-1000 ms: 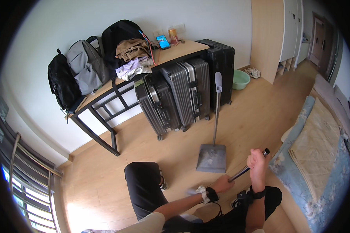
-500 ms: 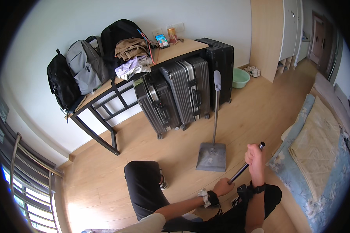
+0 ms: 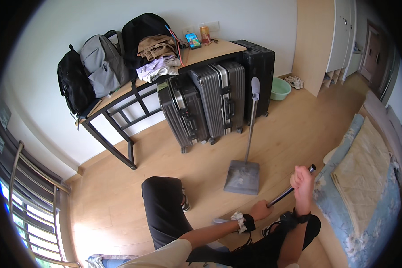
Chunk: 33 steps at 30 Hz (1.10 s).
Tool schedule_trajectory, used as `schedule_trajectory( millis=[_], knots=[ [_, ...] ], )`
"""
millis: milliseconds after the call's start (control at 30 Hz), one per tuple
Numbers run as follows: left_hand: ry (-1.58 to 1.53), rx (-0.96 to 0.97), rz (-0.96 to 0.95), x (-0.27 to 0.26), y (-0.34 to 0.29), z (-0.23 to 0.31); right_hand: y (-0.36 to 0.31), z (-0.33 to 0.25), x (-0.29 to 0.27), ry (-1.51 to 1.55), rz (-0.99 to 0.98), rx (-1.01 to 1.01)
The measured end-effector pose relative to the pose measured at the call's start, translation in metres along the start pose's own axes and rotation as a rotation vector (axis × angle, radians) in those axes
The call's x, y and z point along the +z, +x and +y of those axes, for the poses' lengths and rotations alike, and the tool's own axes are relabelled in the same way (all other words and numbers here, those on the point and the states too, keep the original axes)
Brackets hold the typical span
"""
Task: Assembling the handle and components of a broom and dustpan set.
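Observation:
My left hand [image 3: 261,209] is closed around the lower part of a shiny dark-and-silver pole [image 3: 282,194]. Nearer the pole's top end, my right hand [image 3: 302,179] grips it too, with the fingers curled in. The pole slants up to the right across my lap. A pale grey tip shows beside my left wrist, but my forearm hides how it joins, and I cannot tell what the pole belongs to. Just ahead on the wood floor stands a grey long-handled dustpan [image 3: 242,177], its handle upright and untouched by either hand.
Beyond the dustpan, several dark suitcases [image 3: 219,98] stand by a wooden desk [image 3: 210,55] holding backpacks [image 3: 103,62], folded clothes [image 3: 158,67] and a phone [image 3: 193,40]. A green basin [image 3: 280,89] and shoes [image 3: 295,81] sit near the cabinet. A bed [image 3: 357,192] lies right; metal rails [image 3: 35,192] left.
The view has shifted slightly. Both hands have moved a little to the right with the pole, and a pale grey tip now shows by my left wrist. The dustpan stays standing.

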<state>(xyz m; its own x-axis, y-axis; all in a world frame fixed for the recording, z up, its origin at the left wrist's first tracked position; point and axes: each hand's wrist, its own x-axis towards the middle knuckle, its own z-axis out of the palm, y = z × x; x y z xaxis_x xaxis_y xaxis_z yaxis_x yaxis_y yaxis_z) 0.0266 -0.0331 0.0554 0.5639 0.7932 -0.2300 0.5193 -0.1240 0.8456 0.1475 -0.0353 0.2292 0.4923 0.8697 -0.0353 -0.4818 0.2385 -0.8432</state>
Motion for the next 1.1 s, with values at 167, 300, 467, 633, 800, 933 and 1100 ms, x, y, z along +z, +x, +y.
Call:
schedule_trajectory(
  millis=[167, 300, 467, 633, 800, 933, 1100],
  knots=[
    [0.062, 0.108, 0.135, -0.002, 0.042, -0.009, -0.002, 0.006, -0.001, -0.028, 0.074, -0.195],
    [0.105, 0.201, 0.149, -0.015, 0.041, 0.001, -0.019, -0.008, 0.009, -0.002, 0.018, -0.270],
    [0.001, 0.097, 0.030, -0.015, 0.006, 0.016, -0.012, -0.027, -0.001, 0.064, -0.079, -0.081],
    [-0.040, 0.063, 0.102, -0.001, 0.018, 0.000, -0.003, 0.000, 0.020, -0.078, 0.071, -0.138],
    [0.013, 0.161, 0.198, -0.007, 0.023, 0.016, -0.014, -0.006, 0.010, 0.014, 0.082, -0.303],
    [0.019, 0.138, 0.206, -0.012, 0.005, 0.024, -0.036, -0.025, 0.020, -0.006, -0.123, -0.280],
    [-0.068, 0.089, 0.065, -0.007, -0.016, 0.023, -0.027, -0.022, 0.019, -0.047, -0.099, -0.135]
  ],
)
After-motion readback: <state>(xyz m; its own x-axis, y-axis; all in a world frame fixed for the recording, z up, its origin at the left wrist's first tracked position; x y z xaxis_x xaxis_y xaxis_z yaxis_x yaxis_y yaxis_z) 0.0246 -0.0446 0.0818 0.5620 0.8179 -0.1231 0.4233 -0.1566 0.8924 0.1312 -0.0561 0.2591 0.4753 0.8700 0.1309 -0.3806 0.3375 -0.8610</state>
